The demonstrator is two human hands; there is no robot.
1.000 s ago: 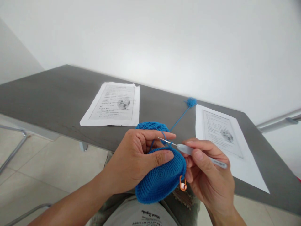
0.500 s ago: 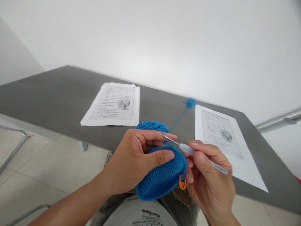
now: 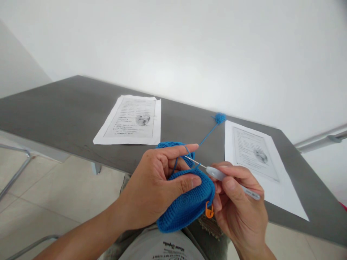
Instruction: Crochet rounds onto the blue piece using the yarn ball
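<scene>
My left hand pinches the blue crochet piece between thumb and fingers, with its index finger stretched out and blue yarn looped over it. The piece is rounded and cupped, its stitches running in rings. In my right hand is a crochet hook with a pale grey handle, held like a pen. Its metal shaft passes through a loop at the piece's upper edge and reaches the yarn below my left index finger. An orange stitch marker hangs from the right edge of the piece, beside my right fingers.
A ball of blue yarn sits behind my left hand. A small blue yarn tangle lies at the back of the grey table, a strand running from it. Printed sheets lie left and right. Metal chair legs stand left.
My left index finger has risen and straightened, lifting the yarn away from the hook. My right hand and the hook have shifted slightly left.
</scene>
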